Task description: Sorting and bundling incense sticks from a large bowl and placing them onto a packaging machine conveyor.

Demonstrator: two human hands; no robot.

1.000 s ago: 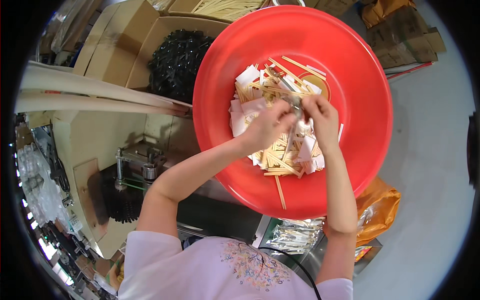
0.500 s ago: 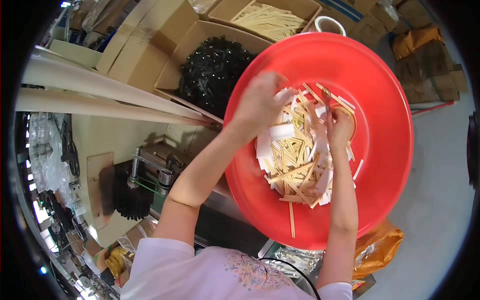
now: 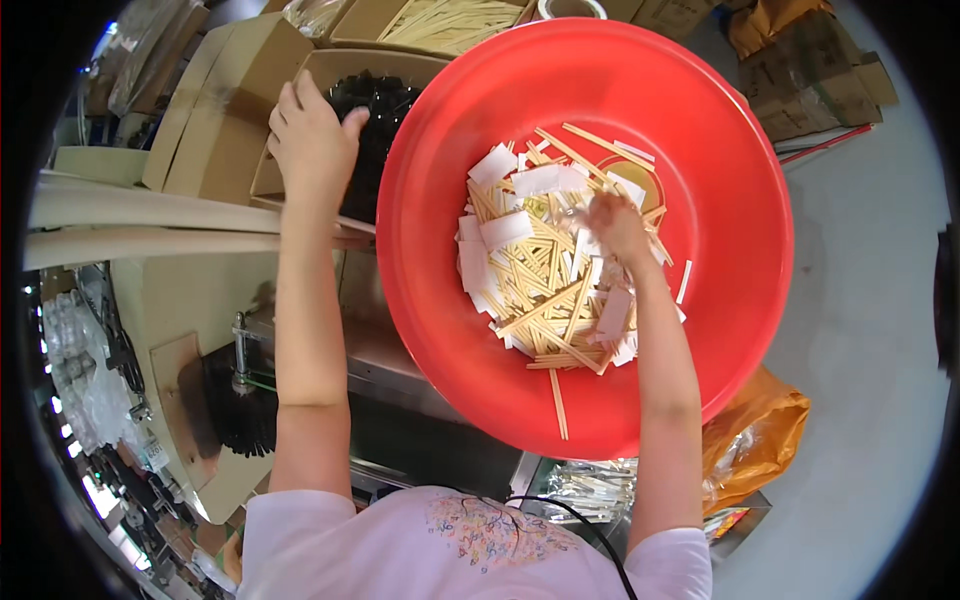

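My left hand (image 3: 312, 140) is open, its fingers apart, at the edge of a cardboard box (image 3: 265, 180) of glossy black pieces (image 3: 375, 105). Nothing shows in its grip. Inside a large red basin (image 3: 720, 300), my right hand (image 3: 620, 228) is over a heap of pale wooden sticks (image 3: 545, 265), like chopsticks, mixed with white paper slips (image 3: 508, 230). Its fingers are curled together and partly blurred. Something small and clear seems to be at the fingertips, too smeared to name. A round tan piece (image 3: 648, 182) lies partly under the sticks beyond this hand.
Behind the basin are a carton of long pale strips (image 3: 450, 25) and a white ring-shaped roll (image 3: 572, 9). At left, pale poles (image 3: 150, 208) run near a machine with a black brush (image 3: 245, 405). An orange bag (image 3: 755, 440) and wrapped silvery pieces (image 3: 590, 490) sit close by.
My left hand has moved left, out of the basin to the box of black pieces, and its fingers have spread. My right hand stays over the heap. The whole view has shifted slightly.
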